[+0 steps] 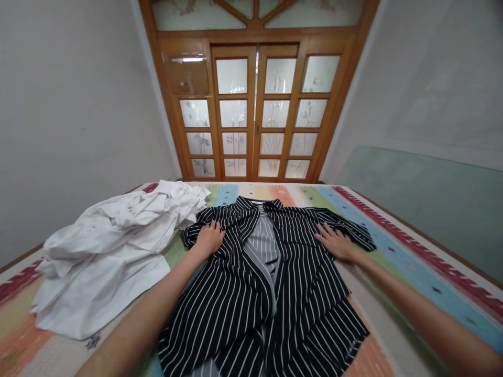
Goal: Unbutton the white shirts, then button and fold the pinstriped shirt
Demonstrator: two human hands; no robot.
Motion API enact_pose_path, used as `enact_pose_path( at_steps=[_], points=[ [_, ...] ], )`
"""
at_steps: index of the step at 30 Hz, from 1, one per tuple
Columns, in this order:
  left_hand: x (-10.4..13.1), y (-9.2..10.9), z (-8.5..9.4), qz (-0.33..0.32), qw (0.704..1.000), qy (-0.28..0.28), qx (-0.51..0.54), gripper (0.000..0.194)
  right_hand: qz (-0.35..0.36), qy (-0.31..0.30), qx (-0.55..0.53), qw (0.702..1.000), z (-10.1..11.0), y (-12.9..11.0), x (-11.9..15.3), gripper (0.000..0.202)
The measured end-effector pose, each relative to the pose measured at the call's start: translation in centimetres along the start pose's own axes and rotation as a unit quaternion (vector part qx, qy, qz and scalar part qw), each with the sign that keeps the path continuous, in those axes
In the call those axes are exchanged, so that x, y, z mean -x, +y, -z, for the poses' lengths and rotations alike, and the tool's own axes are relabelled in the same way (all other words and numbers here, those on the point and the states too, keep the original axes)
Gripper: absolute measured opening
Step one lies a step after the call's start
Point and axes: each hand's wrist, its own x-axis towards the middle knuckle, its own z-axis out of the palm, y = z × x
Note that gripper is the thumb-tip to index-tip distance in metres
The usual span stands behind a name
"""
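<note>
A black shirt with white stripes (302, 262) lies spread on a colourful striped cover, its collar at the far end and its front parted in the middle. My left hand (211, 238) rests on the shirt near the left sleeve, fingers partly bent against the cloth. Near the right sleeve, my right hand (334, 241) lies on the fabric with its fingers spread. The lower hem is partly folded, and some of it runs out of view at the bottom.
A crumpled heap of white cloth (113, 256) lies to the left on the striped cover (416, 267). Wooden doors with glass panes (255, 110) stand beyond the far edge. Walls rise on both sides, with a pale green panel (424, 204) at the right.
</note>
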Motion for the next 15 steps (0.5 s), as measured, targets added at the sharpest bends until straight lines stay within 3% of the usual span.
enact_pose_path(
  at_steps=[6, 12, 15],
  points=[
    [-2.4, -0.7, -1.6, 0.025, 0.999, 0.036, 0.017, 0.043, -0.032, -0.026, -0.001, 0.999, 0.9, -0.6, -2.9, 0.061],
    [-4.8, -0.2, -1.3, 0.066, 0.997, 0.044, 0.013, 0.039, -0.014, -0.023, 0.001, 1.000, 1.8, -2.1, -4.5, 0.054],
    [-5.2, 0.1, -1.0, 0.079, 0.996, 0.047, 0.015, 0.037, -0.016, 0.012, 0.040, 0.999, 2.4, -3.1, -4.0, 0.052]
  ],
)
